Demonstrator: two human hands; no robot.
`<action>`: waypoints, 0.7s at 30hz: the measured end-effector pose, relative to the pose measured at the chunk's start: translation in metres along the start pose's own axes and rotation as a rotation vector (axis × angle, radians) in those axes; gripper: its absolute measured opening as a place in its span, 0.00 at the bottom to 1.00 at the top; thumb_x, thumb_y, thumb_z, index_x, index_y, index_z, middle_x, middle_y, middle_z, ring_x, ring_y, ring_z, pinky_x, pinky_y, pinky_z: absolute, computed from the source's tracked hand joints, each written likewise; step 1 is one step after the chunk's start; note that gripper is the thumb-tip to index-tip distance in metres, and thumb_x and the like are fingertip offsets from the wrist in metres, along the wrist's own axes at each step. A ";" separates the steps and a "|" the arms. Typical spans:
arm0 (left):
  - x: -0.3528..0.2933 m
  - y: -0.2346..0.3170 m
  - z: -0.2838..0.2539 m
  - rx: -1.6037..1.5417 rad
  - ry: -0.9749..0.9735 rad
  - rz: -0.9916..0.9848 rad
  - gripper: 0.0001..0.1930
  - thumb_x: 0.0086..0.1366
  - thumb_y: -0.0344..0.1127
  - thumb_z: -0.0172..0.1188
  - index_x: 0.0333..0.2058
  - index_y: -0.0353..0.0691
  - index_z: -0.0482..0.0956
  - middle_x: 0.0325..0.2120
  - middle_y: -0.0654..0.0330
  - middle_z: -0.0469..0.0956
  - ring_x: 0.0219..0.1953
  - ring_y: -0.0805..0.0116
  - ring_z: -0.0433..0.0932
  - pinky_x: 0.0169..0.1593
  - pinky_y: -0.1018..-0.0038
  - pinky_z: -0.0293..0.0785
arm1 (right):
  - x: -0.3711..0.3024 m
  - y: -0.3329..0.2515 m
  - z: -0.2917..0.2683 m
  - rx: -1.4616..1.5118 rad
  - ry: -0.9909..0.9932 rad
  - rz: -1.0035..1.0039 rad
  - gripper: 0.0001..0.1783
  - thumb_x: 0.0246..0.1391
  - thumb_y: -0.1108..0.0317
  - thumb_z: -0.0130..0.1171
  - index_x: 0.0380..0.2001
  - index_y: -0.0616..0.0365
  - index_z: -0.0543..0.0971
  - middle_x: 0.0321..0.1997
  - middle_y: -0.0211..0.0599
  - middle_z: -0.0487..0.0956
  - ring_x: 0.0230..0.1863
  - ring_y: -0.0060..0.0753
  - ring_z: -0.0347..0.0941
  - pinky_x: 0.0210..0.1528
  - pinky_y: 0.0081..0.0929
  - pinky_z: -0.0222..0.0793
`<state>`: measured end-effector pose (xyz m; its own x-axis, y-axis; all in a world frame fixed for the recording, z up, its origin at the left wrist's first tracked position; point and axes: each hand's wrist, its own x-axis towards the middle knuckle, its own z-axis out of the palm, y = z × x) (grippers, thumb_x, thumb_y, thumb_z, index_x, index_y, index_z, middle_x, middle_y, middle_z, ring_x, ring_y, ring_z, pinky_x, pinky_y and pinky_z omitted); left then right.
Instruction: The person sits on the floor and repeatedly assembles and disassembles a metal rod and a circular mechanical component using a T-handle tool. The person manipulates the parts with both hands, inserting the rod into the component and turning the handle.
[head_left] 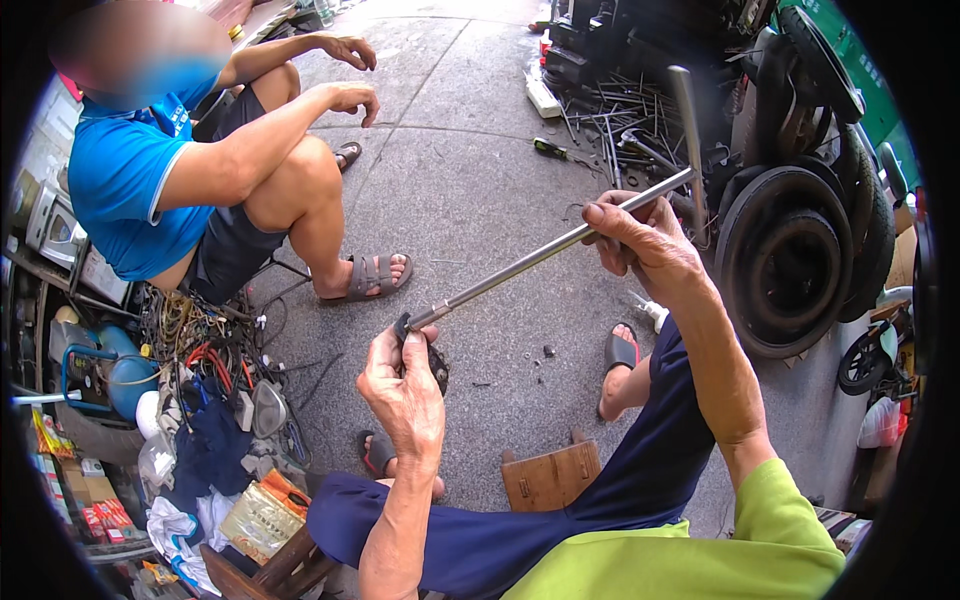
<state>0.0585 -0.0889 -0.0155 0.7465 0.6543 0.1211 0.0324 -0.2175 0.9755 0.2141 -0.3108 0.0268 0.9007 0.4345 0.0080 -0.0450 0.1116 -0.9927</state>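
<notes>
A long steel T-handle wrench (545,252) slants across the view, its crossbar at the upper right and its working end low on the left. My right hand (655,245) is closed on the shaft just below the crossbar, thumb along the top. At the other end, my left hand (405,390) pinches a small dark, greasy part (438,372) against the tip of the wrench. Fingers hide much of this part, so its exact kind cannot be made out.
A person in a blue shirt (125,190) sits at the left. Tyres (785,262) and a heap of metal tools (630,135) stand at the right. A green-handled screwdriver (550,149), a low wooden stool (552,478) and tangled cables (190,325) are on the floor.
</notes>
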 end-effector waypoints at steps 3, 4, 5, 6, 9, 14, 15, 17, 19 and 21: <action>0.002 -0.003 0.000 -0.014 0.010 0.018 0.08 0.67 0.28 0.53 0.35 0.30 0.79 0.23 0.67 0.78 0.22 0.87 0.66 0.23 0.83 0.58 | -0.001 0.000 -0.001 0.051 -0.073 0.019 0.17 0.53 0.59 0.67 0.30 0.64 0.79 0.17 0.33 0.75 0.14 0.18 0.68 0.14 0.11 0.61; 0.003 -0.003 -0.002 -0.021 0.009 0.007 0.08 0.68 0.29 0.53 0.35 0.30 0.79 0.23 0.67 0.78 0.23 0.87 0.66 0.23 0.83 0.58 | -0.002 0.000 -0.001 0.077 -0.100 0.024 0.16 0.53 0.60 0.67 0.32 0.64 0.78 0.17 0.33 0.75 0.14 0.18 0.68 0.14 0.12 0.61; 0.003 -0.002 -0.003 -0.028 0.008 -0.003 0.08 0.68 0.29 0.53 0.35 0.30 0.79 0.24 0.67 0.78 0.23 0.87 0.67 0.24 0.83 0.59 | -0.002 -0.001 -0.001 0.085 -0.106 0.032 0.16 0.53 0.61 0.67 0.32 0.64 0.78 0.17 0.34 0.75 0.14 0.19 0.68 0.14 0.12 0.62; 0.002 0.000 -0.002 -0.023 0.004 -0.015 0.08 0.68 0.29 0.53 0.35 0.30 0.79 0.24 0.67 0.78 0.23 0.87 0.67 0.24 0.83 0.59 | -0.002 -0.003 -0.001 0.094 -0.112 0.039 0.15 0.53 0.62 0.67 0.33 0.65 0.78 0.17 0.35 0.75 0.14 0.19 0.69 0.14 0.13 0.63; 0.000 0.005 -0.002 -0.002 0.005 -0.024 0.08 0.68 0.29 0.53 0.35 0.30 0.79 0.24 0.67 0.79 0.23 0.87 0.67 0.24 0.83 0.59 | -0.001 -0.003 0.000 0.155 -0.123 0.032 0.16 0.55 0.61 0.64 0.33 0.66 0.78 0.17 0.36 0.75 0.14 0.20 0.69 0.14 0.15 0.63; 0.001 0.003 0.000 -0.005 -0.015 -0.015 0.08 0.67 0.28 0.53 0.36 0.30 0.79 0.25 0.65 0.80 0.26 0.86 0.70 0.27 0.83 0.63 | -0.004 -0.009 0.002 0.004 0.010 0.101 0.26 0.61 0.48 0.52 0.31 0.66 0.78 0.17 0.34 0.73 0.13 0.20 0.68 0.12 0.16 0.61; 0.001 0.002 0.001 -0.026 -0.011 -0.015 0.08 0.67 0.28 0.53 0.36 0.30 0.79 0.26 0.65 0.80 0.26 0.86 0.71 0.27 0.84 0.64 | -0.004 -0.012 0.006 -0.113 0.084 0.128 0.30 0.59 0.43 0.53 0.23 0.63 0.79 0.14 0.33 0.72 0.11 0.19 0.66 0.12 0.17 0.60; 0.002 -0.001 -0.002 -0.039 -0.008 -0.016 0.08 0.67 0.27 0.52 0.37 0.29 0.79 0.27 0.64 0.81 0.28 0.84 0.73 0.31 0.83 0.67 | -0.003 -0.015 0.004 -0.367 0.157 0.195 0.35 0.55 0.37 0.56 0.15 0.62 0.77 0.10 0.30 0.70 0.09 0.17 0.63 0.11 0.15 0.58; 0.002 -0.004 -0.004 -0.046 -0.005 -0.018 0.08 0.67 0.26 0.52 0.37 0.29 0.79 0.27 0.64 0.81 0.29 0.83 0.74 0.33 0.82 0.69 | -0.008 -0.020 0.005 -0.433 0.146 0.291 0.33 0.52 0.39 0.61 0.14 0.61 0.76 0.09 0.28 0.70 0.07 0.14 0.62 0.10 0.12 0.53; 0.004 0.001 -0.002 -0.049 -0.012 -0.023 0.08 0.67 0.26 0.52 0.37 0.29 0.79 0.28 0.63 0.82 0.30 0.82 0.75 0.35 0.82 0.71 | -0.007 -0.019 0.001 -0.275 0.052 0.206 0.27 0.49 0.45 0.68 0.15 0.60 0.77 0.10 0.28 0.70 0.08 0.14 0.62 0.10 0.11 0.53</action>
<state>0.0601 -0.0857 -0.0136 0.7540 0.6497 0.0968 0.0170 -0.1666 0.9859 0.2077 -0.3149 0.0458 0.9059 0.3757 -0.1952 -0.1167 -0.2216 -0.9681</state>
